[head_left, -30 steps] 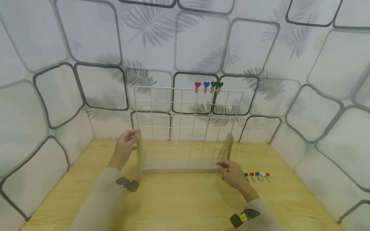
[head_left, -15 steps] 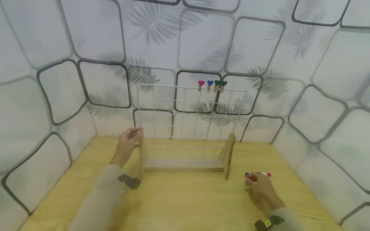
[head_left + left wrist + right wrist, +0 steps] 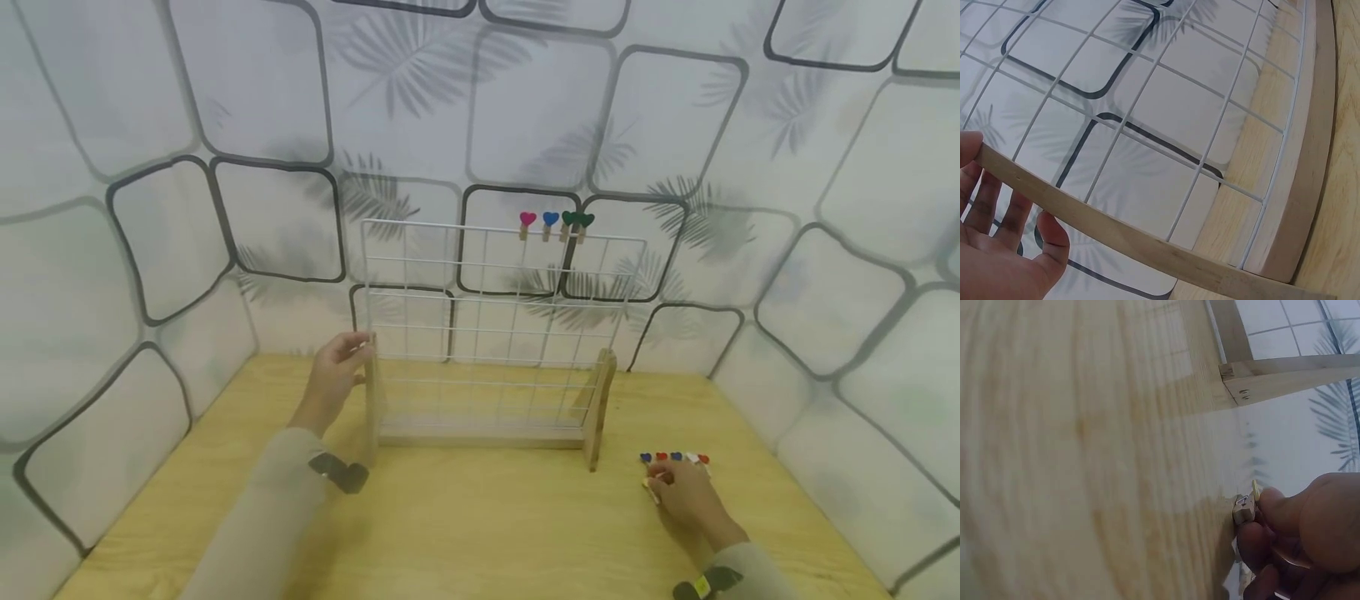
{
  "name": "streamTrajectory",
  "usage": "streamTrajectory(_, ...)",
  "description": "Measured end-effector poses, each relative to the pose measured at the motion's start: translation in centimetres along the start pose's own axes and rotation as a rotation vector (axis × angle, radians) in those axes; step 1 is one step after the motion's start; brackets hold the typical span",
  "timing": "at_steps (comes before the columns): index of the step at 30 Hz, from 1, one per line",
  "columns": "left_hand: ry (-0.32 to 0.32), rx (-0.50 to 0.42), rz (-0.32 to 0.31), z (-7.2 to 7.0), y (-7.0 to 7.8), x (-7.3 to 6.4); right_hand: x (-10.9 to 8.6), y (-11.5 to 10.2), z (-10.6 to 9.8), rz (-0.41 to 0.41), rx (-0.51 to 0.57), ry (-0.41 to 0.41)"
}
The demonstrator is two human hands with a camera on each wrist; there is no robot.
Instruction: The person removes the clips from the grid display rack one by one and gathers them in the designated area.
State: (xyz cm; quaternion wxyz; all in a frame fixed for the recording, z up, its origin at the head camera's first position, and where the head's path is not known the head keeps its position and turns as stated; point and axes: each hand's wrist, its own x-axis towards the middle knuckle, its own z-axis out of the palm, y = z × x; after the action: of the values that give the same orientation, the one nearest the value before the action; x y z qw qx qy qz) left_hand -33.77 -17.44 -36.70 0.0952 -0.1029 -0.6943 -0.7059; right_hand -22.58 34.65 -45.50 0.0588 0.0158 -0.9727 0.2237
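A white wire grid rack [image 3: 487, 331] stands upright in a wooden base on the table. My left hand [image 3: 335, 379] holds its left wooden upright [image 3: 1104, 228], with thumb and fingers on either side of the wood. At the right, my right hand [image 3: 686, 496] pinches a small wooden clothespin [image 3: 1244, 509] with a yellow edge showing, low over the table. Just beyond that hand lies a row of heart-topped clothespins [image 3: 677, 457] in blue, red and white, partly hidden by it. Pink [image 3: 527, 220], blue [image 3: 551, 220] and green heart clothespins [image 3: 577, 220] are clipped on the grid's top wire.
The light wooden table [image 3: 495, 533] runs back to a patterned fabric wall [image 3: 405, 83] that also closes in both sides. The rack's right wooden foot [image 3: 600, 408] stands between the grid and the clothespin row.
My right hand has moved right, from the rack's lower right corner to the clothespin row. My left hand stays on the upright. The head view has shifted slightly.
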Motion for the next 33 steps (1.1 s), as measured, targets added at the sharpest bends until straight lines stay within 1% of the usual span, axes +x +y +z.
streamTrajectory(3,-0.005,0.011,0.006,0.1,0.1,-0.1,-0.1,0.0,-0.1,0.016,0.009,0.012)
streamTrajectory(4,-0.007,0.012,0.006,0.1,0.1,-0.1,-0.2,0.0,-0.2,0.029,0.01,0.017)
streamTrajectory(7,-0.006,0.017,0.004,0.2,0.2,-0.1,-0.3,-0.3,-1.0,0.033,0.005,0.048)
streamTrajectory(11,-0.002,0.019,0.0,0.2,0.2,-0.1,0.3,-1.7,-2.7,-0.025,0.065,0.107)
streamTrajectory(16,0.005,0.018,-0.001,0.1,0.2,-0.1,2.1,-5.4,-5.5,-0.068,0.228,0.138)
streamTrajectory(18,0.003,0.022,-0.003,0.2,0.1,-0.1,2.9,-7.0,-6.5,-0.092,0.302,0.124)
streamTrajectory(21,-0.001,0.032,-0.009,0.2,0.3,-0.1,4.1,-9.6,-8.1,-0.16,0.395,0.109)
streamTrajectory(25,-0.003,0.045,-0.027,0.1,0.4,-0.3,5.4,-13.1,-10.0,-0.277,0.459,0.116)
streamTrajectory(28,-0.007,0.051,-0.033,0.1,0.5,-0.4,6.3,-15.7,-11.2,-0.35,0.471,0.146)
streamTrajectory(33,-0.014,0.06,-0.029,-0.1,0.4,-0.5,7.4,-19.5,-12.9,-0.431,0.467,0.196)
